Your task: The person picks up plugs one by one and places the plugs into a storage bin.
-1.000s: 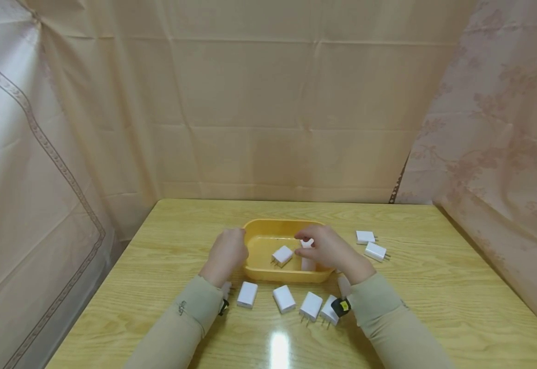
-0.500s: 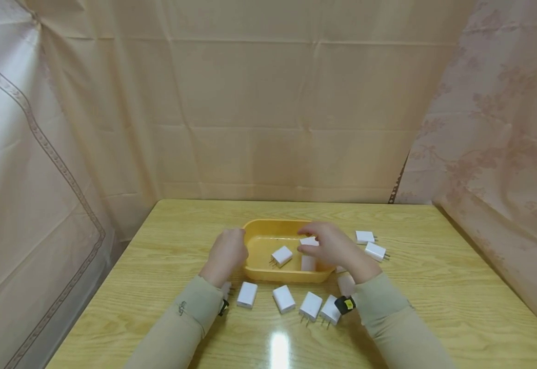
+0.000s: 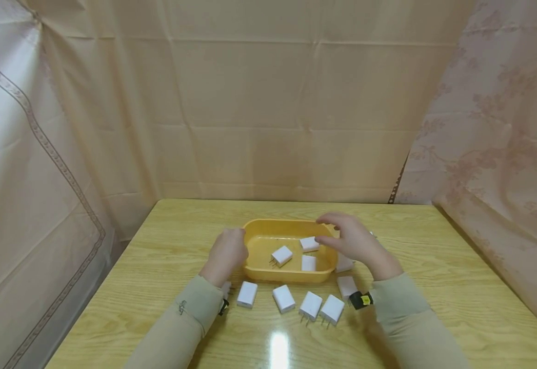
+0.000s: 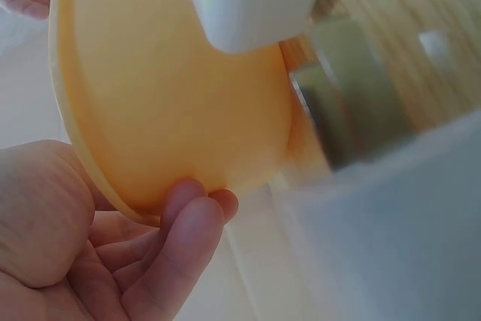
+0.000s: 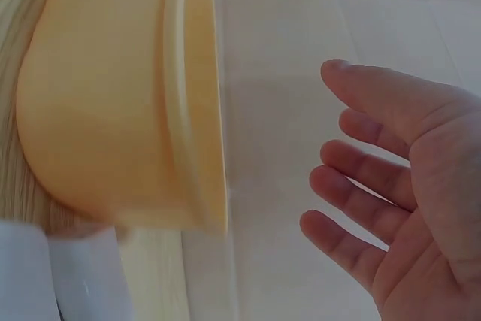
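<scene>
My left hand grips the left end of a yellow plastic basin; in the left wrist view its fingers pinch the rim. Inside the basin lie three white plug-in chargers: one with prongs near the middle, another charger behind, and a third charger at the front right. Over the basin's right end is my right hand, fingers spread apart and holding nothing. The right wrist view shows this hand apart from the basin's outer wall.
Along the front of the basin several white chargers lie on the wooden table, among them a charger at left and a charger at right. One more charger sits against the basin's right side. Cloth curtains surround the table.
My right hand has moved right and up, away from the charger at the back right of the basin, which stays inside. The left hand has stayed in place on the rim.
</scene>
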A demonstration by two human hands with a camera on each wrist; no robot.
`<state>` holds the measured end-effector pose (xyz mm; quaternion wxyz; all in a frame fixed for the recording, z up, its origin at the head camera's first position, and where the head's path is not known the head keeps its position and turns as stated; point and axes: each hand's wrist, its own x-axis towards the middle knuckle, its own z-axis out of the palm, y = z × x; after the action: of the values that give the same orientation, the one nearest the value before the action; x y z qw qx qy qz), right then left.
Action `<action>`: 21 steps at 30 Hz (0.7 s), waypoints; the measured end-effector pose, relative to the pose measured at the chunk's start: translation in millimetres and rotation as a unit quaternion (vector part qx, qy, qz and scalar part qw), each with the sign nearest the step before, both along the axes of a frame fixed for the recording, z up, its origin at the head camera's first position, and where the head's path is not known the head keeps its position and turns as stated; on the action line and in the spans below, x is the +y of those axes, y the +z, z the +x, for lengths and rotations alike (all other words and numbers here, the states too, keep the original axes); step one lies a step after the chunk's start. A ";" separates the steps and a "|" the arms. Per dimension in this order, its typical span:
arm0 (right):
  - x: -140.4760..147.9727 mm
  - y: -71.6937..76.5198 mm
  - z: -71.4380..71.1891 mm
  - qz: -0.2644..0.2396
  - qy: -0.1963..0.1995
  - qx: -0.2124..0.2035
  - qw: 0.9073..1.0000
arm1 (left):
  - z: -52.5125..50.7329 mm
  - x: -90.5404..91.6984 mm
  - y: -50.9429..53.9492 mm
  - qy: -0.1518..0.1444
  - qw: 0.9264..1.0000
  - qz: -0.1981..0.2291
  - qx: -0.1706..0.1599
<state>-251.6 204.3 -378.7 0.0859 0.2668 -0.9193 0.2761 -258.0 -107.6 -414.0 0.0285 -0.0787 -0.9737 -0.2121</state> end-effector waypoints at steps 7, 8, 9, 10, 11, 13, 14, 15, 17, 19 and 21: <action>18.7 -4.9 -1.4 -0.025 -0.013 0.007 1.000 | 0.0 -0.6 -0.2 -0.002 1.000 0.004 -0.002; 21.1 -5.3 -1.5 -0.026 -0.015 0.007 1.000 | 0.2 -0.6 0.0 -0.001 1.000 0.005 -0.003; 23.6 -5.8 -1.8 -0.027 -0.018 0.007 0.999 | 0.5 -0.7 0.3 -0.001 1.000 0.005 -0.003; 26.1 -6.2 -2.0 -0.030 -0.023 0.005 0.999 | 0.8 -0.6 0.6 -0.001 1.000 0.005 -0.004; 28.7 -6.5 -2.0 -0.033 -0.026 0.003 0.999 | 1.1 -0.6 0.8 -0.001 1.000 0.006 -0.005; 34.0 -6.9 -1.7 -0.041 -0.034 -0.003 0.999 | 1.3 -0.6 1.3 0.000 1.000 0.007 -0.006; 36.9 -7.3 -1.7 -0.046 -0.037 -0.005 0.998 | 1.3 -0.7 1.3 0.000 1.000 0.006 -0.006; 40.0 -7.9 -1.7 -0.049 -0.041 -0.007 0.998 | 1.3 -0.8 1.2 -0.001 1.000 0.007 -0.006; 45.9 -7.7 -1.0 -0.053 -0.051 -0.011 0.997 | 1.3 -0.8 1.2 -0.002 1.000 0.008 -0.005; 52.1 -7.6 -0.3 -0.053 -0.061 -0.012 0.997 | 1.4 -0.9 1.3 -0.003 1.000 0.009 -0.005; 57.9 -7.3 -0.2 -0.053 -0.071 -0.010 0.996 | 1.6 -1.0 1.6 -0.003 1.000 0.009 -0.006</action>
<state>-251.7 262.1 -386.0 0.1101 0.1936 -0.9208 0.3201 -256.3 -108.6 -412.3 0.0225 -0.0803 -0.9715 -0.2219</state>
